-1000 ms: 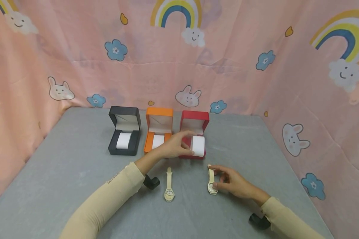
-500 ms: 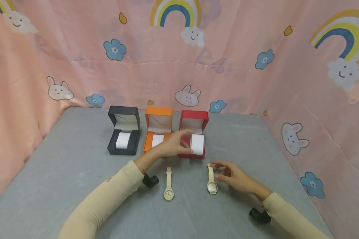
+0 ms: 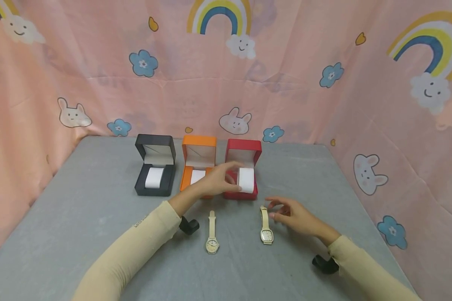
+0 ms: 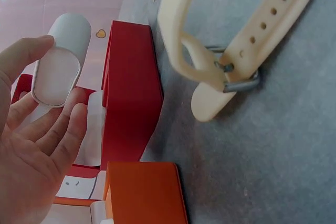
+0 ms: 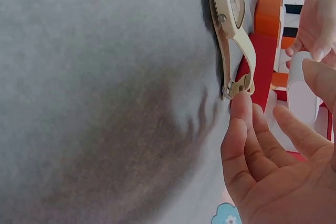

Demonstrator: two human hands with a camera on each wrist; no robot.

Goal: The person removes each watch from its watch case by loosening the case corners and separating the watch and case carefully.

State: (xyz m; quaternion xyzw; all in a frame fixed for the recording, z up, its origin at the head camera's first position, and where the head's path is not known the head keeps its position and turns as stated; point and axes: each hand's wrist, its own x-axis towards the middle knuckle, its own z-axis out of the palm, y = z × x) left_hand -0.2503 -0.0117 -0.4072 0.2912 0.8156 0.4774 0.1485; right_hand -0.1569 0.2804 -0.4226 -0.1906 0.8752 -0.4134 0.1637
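My left hand (image 3: 217, 180) grips a white watch pillow (image 3: 246, 180) by its end, just over the opened red watch box (image 3: 245, 146). In the left wrist view, the thumb lies along the top of the pillow (image 4: 72, 33) and the fingers are under it. My right hand (image 3: 295, 215) holds nothing. Its fingers are loosely bent beside the strap of a cream watch with a squarish face (image 3: 266, 235), which lies buckled on the table. To its left lies a second cream watch with a round face (image 3: 212, 245).
An orange watch box (image 3: 199, 142) and a black watch box (image 3: 155, 140) stand opened in a row left of the red one, each with a white pillow inside. The grey table (image 3: 98, 217) ends at a pink printed curtain (image 3: 181, 96) behind and at the sides.
My right hand has come off the squarish watch and shifted up beside its strap end. My left hand has raised the white pillow slightly over the red box.
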